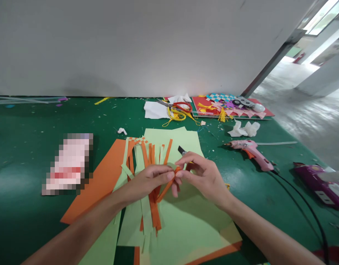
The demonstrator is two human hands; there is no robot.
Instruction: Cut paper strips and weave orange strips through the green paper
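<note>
Both hands meet over a pile of orange and light green paper strips (147, 162) lying on a light green sheet (186, 217). My left hand (149, 180) pinches an orange strip (166, 187) near its upper end. My right hand (201, 176) pinches the same strip's tip, fingers curled together. A small dark cutter (182, 150) pokes out just behind the right hand; I cannot tell whether that hand holds it. The strips are partly woven in a checker pattern at their far end (139, 140).
An orange sheet (100, 184) lies to the left on the green table (28, 154). A pink glue gun (252, 151) with black cord lies to the right, beside a purple device (321, 182). Scissors (177, 108), white paper and colourful craft pieces (227, 105) sit at the back by the wall.
</note>
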